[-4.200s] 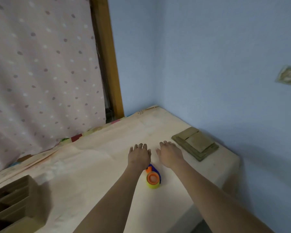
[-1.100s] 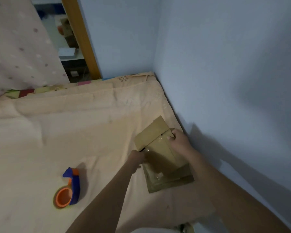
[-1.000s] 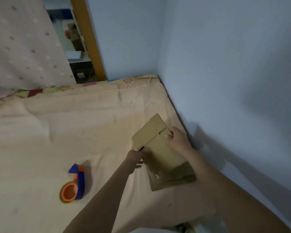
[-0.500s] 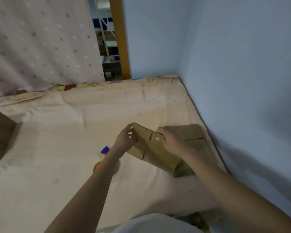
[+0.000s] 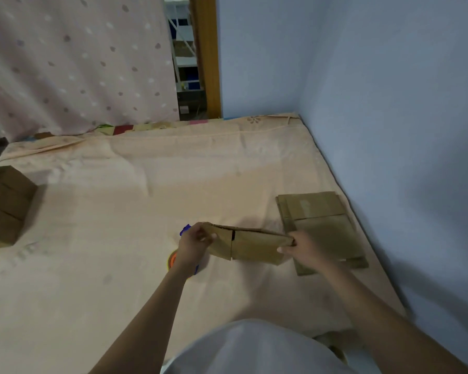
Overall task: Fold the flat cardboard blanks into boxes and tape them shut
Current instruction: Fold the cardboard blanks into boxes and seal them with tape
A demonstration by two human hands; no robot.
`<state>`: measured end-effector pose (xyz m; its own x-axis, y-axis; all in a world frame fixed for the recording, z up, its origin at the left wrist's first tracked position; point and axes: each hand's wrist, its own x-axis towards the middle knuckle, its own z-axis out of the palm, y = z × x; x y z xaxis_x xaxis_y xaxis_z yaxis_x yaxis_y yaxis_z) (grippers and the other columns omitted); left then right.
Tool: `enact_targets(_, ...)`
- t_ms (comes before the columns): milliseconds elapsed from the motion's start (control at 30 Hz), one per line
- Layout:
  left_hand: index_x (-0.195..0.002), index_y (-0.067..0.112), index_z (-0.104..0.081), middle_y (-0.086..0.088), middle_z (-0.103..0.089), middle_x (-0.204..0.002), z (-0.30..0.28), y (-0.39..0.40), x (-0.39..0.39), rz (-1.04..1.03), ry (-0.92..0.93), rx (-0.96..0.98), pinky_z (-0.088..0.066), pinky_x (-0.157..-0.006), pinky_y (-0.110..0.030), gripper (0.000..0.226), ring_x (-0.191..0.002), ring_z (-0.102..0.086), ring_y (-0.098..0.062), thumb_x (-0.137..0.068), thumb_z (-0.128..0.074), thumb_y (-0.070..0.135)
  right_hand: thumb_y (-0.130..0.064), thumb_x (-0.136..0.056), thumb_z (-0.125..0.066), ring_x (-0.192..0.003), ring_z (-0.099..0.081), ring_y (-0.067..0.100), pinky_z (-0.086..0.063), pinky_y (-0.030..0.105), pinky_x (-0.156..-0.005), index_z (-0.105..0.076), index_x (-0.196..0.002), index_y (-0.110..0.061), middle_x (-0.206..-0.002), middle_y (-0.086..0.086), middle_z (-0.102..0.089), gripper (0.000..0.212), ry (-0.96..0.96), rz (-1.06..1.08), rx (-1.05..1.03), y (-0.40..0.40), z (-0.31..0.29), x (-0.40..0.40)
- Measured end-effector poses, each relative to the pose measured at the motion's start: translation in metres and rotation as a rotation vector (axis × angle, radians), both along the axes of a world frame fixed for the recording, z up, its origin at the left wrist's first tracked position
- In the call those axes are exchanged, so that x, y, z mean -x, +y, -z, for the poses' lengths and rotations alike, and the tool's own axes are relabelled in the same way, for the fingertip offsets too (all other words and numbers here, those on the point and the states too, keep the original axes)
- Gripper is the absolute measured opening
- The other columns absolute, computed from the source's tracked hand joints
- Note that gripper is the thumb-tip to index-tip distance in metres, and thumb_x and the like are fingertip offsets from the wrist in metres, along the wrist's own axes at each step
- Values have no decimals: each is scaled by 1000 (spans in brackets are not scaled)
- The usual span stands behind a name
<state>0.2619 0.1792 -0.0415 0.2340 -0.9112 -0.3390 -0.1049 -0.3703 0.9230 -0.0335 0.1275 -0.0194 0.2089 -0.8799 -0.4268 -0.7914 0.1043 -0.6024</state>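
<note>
I hold one flat cardboard blank (image 5: 250, 245) above the bed, near its front. My left hand (image 5: 193, 245) grips the blank's left end and my right hand (image 5: 301, 248) pinches its right end. The blank lies almost level and a slit shows near its left third. A stack of flat cardboard blanks (image 5: 322, 225) lies on the sheet to the right, beside the wall. The orange and blue tape dispenser (image 5: 173, 259) sits under my left wrist, mostly hidden.
The bed's peach sheet (image 5: 146, 211) spreads across the view. Folded cardboard boxes (image 5: 4, 206) stand at the left edge. A blue wall (image 5: 389, 130) runs along the right side. A dotted curtain (image 5: 79, 63) and a wooden door frame (image 5: 207, 55) are behind.
I lifted one blank off the stack and carried it left, over the middle of the bed. It now hangs level between both hands. The view swung left, showing the boxes.
</note>
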Motion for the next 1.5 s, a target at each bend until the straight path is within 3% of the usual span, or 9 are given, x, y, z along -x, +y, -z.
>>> enact_targets(100, -109, 18, -63, -2, -64, -103, -4, 4, 13, -135, 194, -99, -48, -80, -20, 12, -97, -58, -17, -101, -55, 22, -21, -90, -74, -90, -65, 18, -49, 24, -72, -69, -107, -13, -96, 1, -70, 20, -61, 62, -12, 10, 12, -13)
enact_targets(300, -140, 43, -45, 4, -51, -144, 5, -3, 19, -65, 306, -270, -39, -113, -45, 51, -133, -46, -20, -94, -49, 63, -34, -91, -71, -119, -60, 17, -49, 31, -94, -48, -144, -24, -131, -5, -63, 59, -180, 184, -80, 26, 22, -27)
enact_targets(433, -135, 42, -48, 8, -41, -150, 5, -10, 17, -26, 338, -253, -38, -113, -43, 66, -135, -43, -16, -82, -52, 80, -73, -87, -54, -138, -43, 18, -40, 43, -110, -32, -153, -37, -147, -14, -44, 79, -248, 228, -195, 35, 8, -46)
enact_targets(533, -127, 44, -58, 5, -57, -137, 2, -3, 14, -40, 406, -193, -41, -111, -42, 39, -126, -53, -14, -94, -48, 64, -92, -74, -40, -143, -39, 23, -33, 48, -118, -24, -156, -40, -160, -4, -33, 99, -523, 440, -360, 38, 13, -56)
enact_targets(700, -136, 27, -56, -5, -62, -134, 7, 21, 10, -38, 501, -232, -38, -111, -34, 40, -132, -51, -23, -104, -42, 44, -66, -92, -43, -137, -49, 20, -36, 40, -118, -42, -150, -35, -151, 5, -49, 66, -876, 626, -429, 42, 27, -61)
enact_targets(1100, -138, 24, -55, 4, -63, -134, 10, 27, 19, -33, 616, -211, -41, -107, -28, 44, -124, -56, -5, -103, -44, 48, -39, -103, -52, -103, -71, 23, -58, 48, -91, -68, -105, -34, -118, 3, -71, 16, -568, 615, -311, 46, 27, -51)
enact_targets(1233, -124, 21, -64, 7, -72, -112, 12, 29, 20, -60, 612, -228, -46, -92, -23, 41, -102, -65, -1, -101, -46, 49, -39, -103, -52, -110, -69, 21, -59, 44, -91, -64, -119, -40, -123, -1, -69, 20, -669, 638, -346, 55, 29, -53)
enact_targets(1367, -139, 16, -55, 4, -65, -127, 15, 35, 15, -36, 613, -241, -34, -115, -30, 46, -118, -56, -7, -103, -47, 43, -36, -104, -50, -107, -71, 16, -61, 33, -81, -60, -130, -38, -121, -4, -70, 28, -739, 628, -362, 58, 17, -57)
enact_targets(1500, -138, 20, -56, 5, -66, -128, 10, 36, 14, -9, 615, -228, -39, -107, -27, 40, -119, -58, -5, -105, -43, 40, -44, -100, -56, -113, -66, 15, -58, 42, -93, -60, -126, -46, -128, -10, -64, 27, -694, 581, -325, 56, 13, -53)
